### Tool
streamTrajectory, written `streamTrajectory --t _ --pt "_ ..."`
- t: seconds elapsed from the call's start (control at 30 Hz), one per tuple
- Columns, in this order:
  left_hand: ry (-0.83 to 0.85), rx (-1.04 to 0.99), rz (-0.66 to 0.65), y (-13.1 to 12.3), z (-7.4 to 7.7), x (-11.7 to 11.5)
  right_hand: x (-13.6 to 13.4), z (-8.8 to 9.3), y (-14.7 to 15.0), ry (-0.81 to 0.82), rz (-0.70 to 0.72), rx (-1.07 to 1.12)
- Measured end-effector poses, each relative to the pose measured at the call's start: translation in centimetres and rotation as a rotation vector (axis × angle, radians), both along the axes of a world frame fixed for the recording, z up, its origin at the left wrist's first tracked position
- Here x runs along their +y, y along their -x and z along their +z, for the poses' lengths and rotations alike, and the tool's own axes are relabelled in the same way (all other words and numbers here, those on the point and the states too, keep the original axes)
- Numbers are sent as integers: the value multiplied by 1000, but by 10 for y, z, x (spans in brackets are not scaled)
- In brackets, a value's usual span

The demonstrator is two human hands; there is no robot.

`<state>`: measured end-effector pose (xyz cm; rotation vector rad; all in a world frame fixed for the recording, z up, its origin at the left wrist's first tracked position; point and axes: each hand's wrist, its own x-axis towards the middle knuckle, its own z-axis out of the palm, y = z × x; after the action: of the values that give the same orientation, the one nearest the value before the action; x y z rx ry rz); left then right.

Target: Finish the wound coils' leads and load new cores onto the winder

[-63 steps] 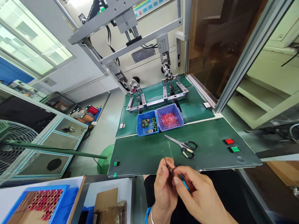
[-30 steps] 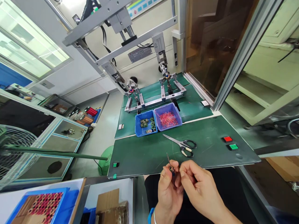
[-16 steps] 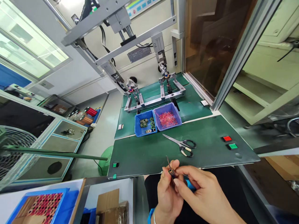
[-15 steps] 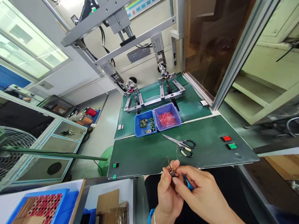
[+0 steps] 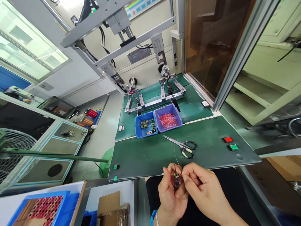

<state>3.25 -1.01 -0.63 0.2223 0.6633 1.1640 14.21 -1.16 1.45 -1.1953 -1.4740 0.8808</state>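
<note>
My left hand (image 5: 171, 196) is closed around a small wound motor core (image 5: 176, 175), with a green, star-shaped end and a dark stem pointing up. Its lower part is partly hidden by my fingers. Beside it, my right hand (image 5: 207, 188) pinches at the core's edge, apparently on a thin copper wire. A loose length of thin wire (image 5: 175, 153) rises from between the hands towards the scissors (image 5: 181, 144), which lie on the green bench with black handles to the right.
A blue bin (image 5: 139, 133) holds green cores; a purple bin (image 5: 180, 121) beside it holds red wire scraps. Behind stands a two-station winding fixture (image 5: 155, 103). A red button (image 5: 227, 139) and a green button (image 5: 234, 147) sit at the bench's right.
The core has shifted slightly right and turned so its star-shaped end shows more. My right fingers have drawn back a little from it, and the loose wire now stands up across the scissors.
</note>
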Motion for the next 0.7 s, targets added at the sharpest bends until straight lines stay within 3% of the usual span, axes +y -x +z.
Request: streamTrajectory --t 0.27,0.4,0.53,0.7 --pt "-76 71 37 6 -2 0 -3 -8 -1 137 125 134" --pt "-212 177 34 9 -4 1 -4 -20 -7 221 26 195" --pt "-310 324 79 13 -2 1 -5 -27 -12 201 -106 177" --pt "-346 414 125 15 3 -1 -7 -19 -10 109 -51 71"
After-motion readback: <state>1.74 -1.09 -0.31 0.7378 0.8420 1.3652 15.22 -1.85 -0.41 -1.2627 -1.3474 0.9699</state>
